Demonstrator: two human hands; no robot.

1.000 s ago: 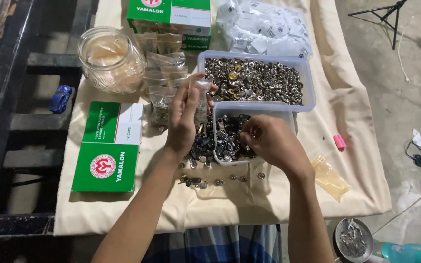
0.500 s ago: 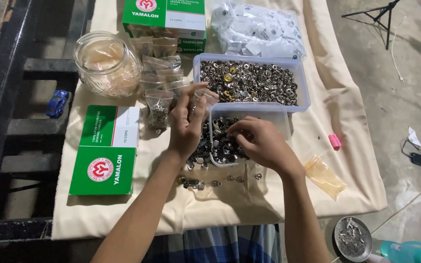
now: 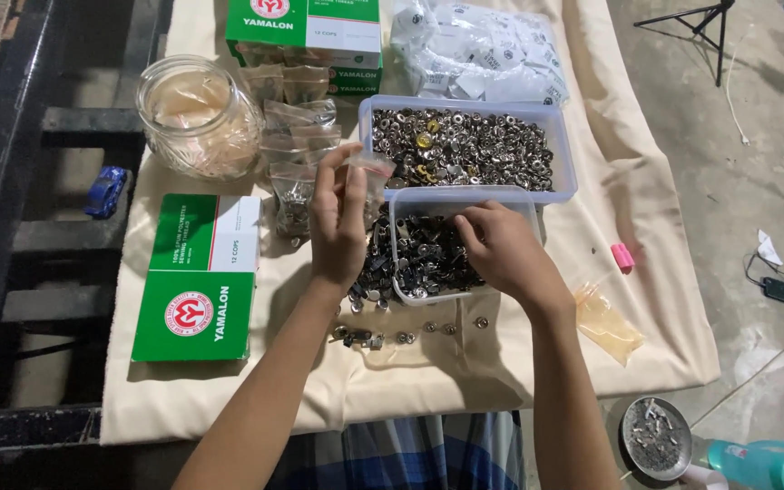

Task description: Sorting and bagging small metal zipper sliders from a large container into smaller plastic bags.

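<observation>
Left hand [image 3: 338, 227] grip pinches thin clear plastic bag [image 3: 369, 177]; right hand [image 3: 501, 249] grip curled into shiny metal fasteners in clear tub [image 3: 401, 272], closure unclear.

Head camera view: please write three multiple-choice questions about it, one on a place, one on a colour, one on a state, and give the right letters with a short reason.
1. Where is the right hand?
A. in the nearer clear tub of metal pieces
B. on the glass jar
C. on the pink thing

2. What colours has the flat box left of the hands?
A. blue and yellow
B. green and white
C. black and red

3. What does the left hand do?
A. lies flat on the cloth
B. holds up a small clear bag in its fingers
C. grips the jar

Answers:
1 A, its fingers reach among the metal pieces in that tub.
2 B, a green lid with a white part.
3 B, the bag is pinched above the tub's edge.
</observation>
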